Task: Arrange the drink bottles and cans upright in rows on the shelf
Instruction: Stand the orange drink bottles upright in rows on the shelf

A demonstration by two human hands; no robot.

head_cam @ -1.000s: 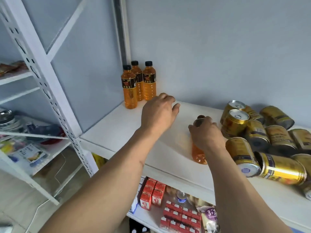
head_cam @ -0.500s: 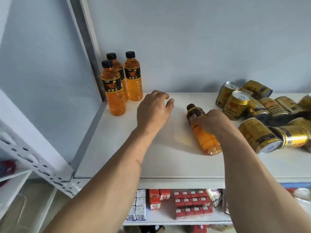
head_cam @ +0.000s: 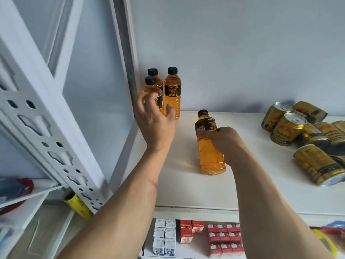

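Observation:
Three orange drink bottles with black caps stand upright in the shelf's (head_cam: 186,187) back left corner. My left hand (head_cam: 155,120) curls around the front bottle (head_cam: 151,86), thumb on its left and fingers on its right, hiding its lower half. Beside it stands a second bottle (head_cam: 172,90); the third bottle (head_cam: 153,72) shows little more than its cap behind. My right hand (head_cam: 222,139) grips a fourth orange bottle (head_cam: 210,156) at its black label. This bottle tilts with its cap away from me and its base low over the shelf. Several gold cans (head_cam: 315,161) lie jumbled at the right.
A white perforated post (head_cam: 46,139) slants across the left, with grey wall panels behind it. The shelf below holds red cartons (head_cam: 186,234) and white cartons (head_cam: 164,238). A yellow roll (head_cam: 78,204) lies behind the post. Bare shelf lies between the upright bottles and the cans.
My left hand left the shelf surface and went back-left to the front upright bottle. My right hand raised the lying bottle toward upright. The view swung to the right.

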